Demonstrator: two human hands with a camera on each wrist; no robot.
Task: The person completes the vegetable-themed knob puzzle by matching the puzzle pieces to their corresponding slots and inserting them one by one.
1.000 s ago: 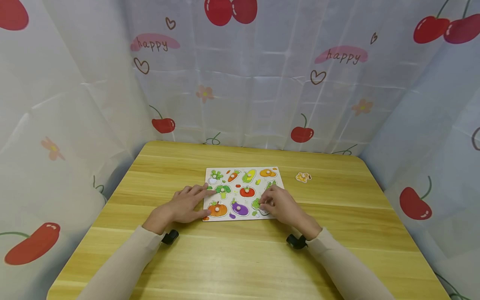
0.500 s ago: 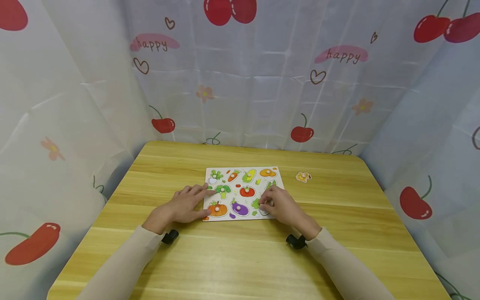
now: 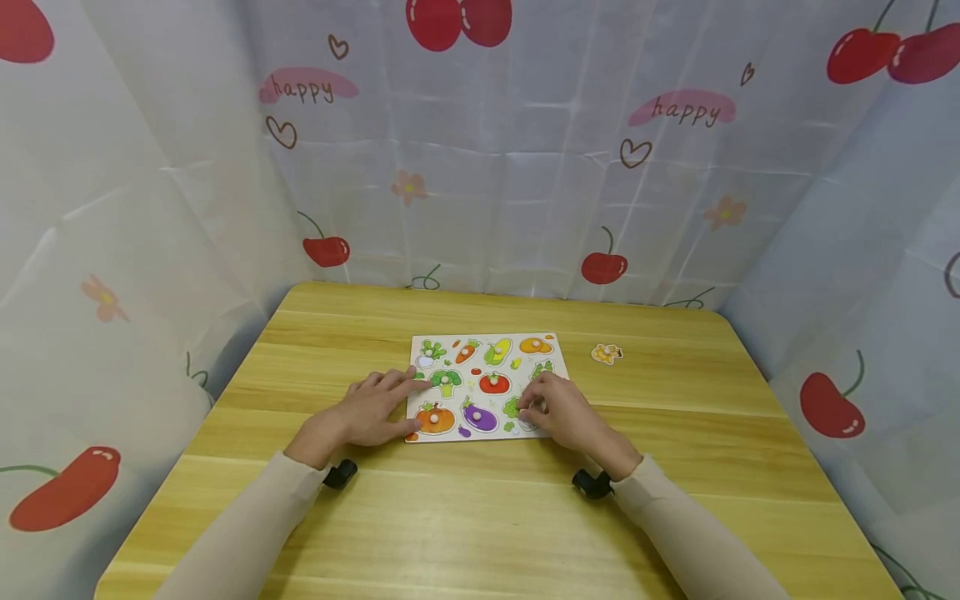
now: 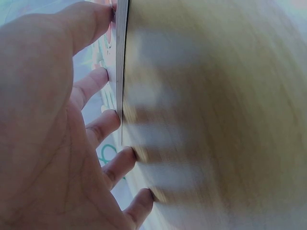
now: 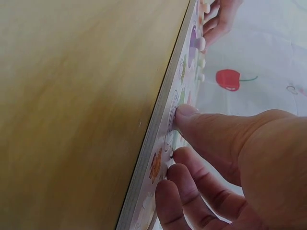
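A white knobbed puzzle board (image 3: 459,435) with vegetable pieces lies on the table. My left hand (image 3: 371,410) rests palm down across its left edge, fingers spread; in the left wrist view the thumb (image 4: 93,24) reaches over the board's edge. My right hand (image 3: 562,412) is at the lower right corner, its thumb and fingers pinching a pale puzzle piece with green leaves (image 3: 512,407). Most of that piece and its knob are hidden by the fingers. In the right wrist view the thumb (image 5: 187,115) touches the board's face. An eggplant piece (image 3: 480,416) and a pumpkin piece (image 3: 435,419) sit in the bottom row.
A loose yellow-brown puzzle piece (image 3: 607,354) lies on the wooden table (image 3: 465,525), right of the board's top corner. White curtains (image 3: 487,200) printed with cherries hang behind the table and along both sides.
Both hands stay in almost the same places. The pale piece under my right fingertips shows less of its edge than a second ago, looking lower against the board.
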